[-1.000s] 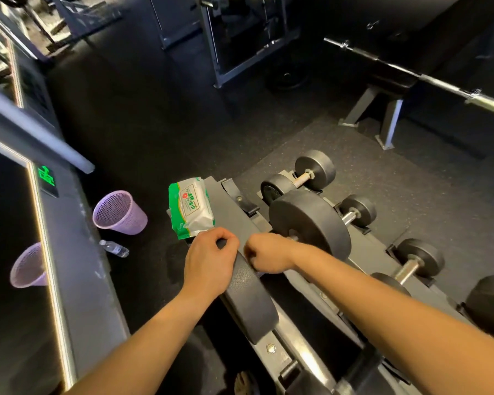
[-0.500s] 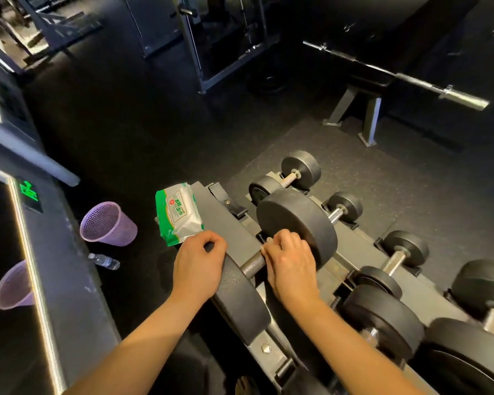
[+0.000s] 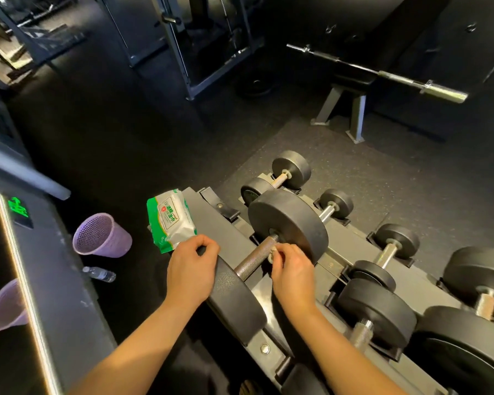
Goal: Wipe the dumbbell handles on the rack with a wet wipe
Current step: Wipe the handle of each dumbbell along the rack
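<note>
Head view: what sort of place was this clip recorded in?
Most likely a gym's free-weights area: a rack loaded with black dumbbells, a steel barbell behind it, and dark speckled rubber flooring.

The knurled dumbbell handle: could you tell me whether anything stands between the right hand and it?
Nothing visible does. The right hand pinches a small whitish wad, seemingly the wipe, right beside the handle near the far plate. The left hand grips the rim of the near plate, off the handle.
</note>
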